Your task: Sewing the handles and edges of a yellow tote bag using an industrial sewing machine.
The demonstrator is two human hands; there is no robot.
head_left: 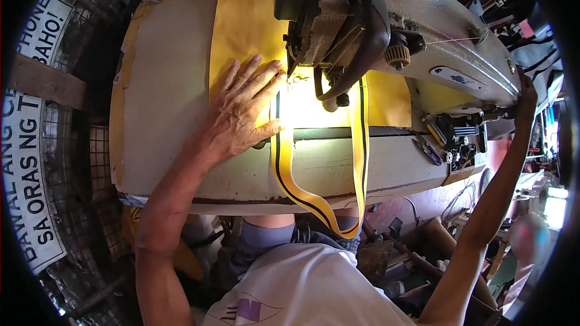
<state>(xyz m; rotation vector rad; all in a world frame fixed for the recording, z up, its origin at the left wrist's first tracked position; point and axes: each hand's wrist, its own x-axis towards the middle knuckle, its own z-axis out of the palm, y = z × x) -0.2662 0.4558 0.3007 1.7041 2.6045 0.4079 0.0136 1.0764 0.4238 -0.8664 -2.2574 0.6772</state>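
Note:
My left hand [244, 105] lies open and flat, its fingers spread over a yellow sheet [248, 21] and its thumb and fingertips at a yellow strap with dark stripes [284, 166]. The strap hangs over the table's front edge in a loop, both ends running up to the sheet. Over the sheet stands a sewing machine [417, 9]; its lamp glare washes out the stitching spot, so the needle is hard to make out. Far to the right, my right hand [527, 93] grips the handwheel at the machine's end; its fingers are dark and partly hidden.
On the pale sewing table [163, 72], small snips [428, 150] and a yellow-and-black cutter [436, 133] lie beside a bobbin winder [464, 154]. A wire grille with white signs [36, 181] stands at left. Another person [528, 241] is at the far right, amid clutter.

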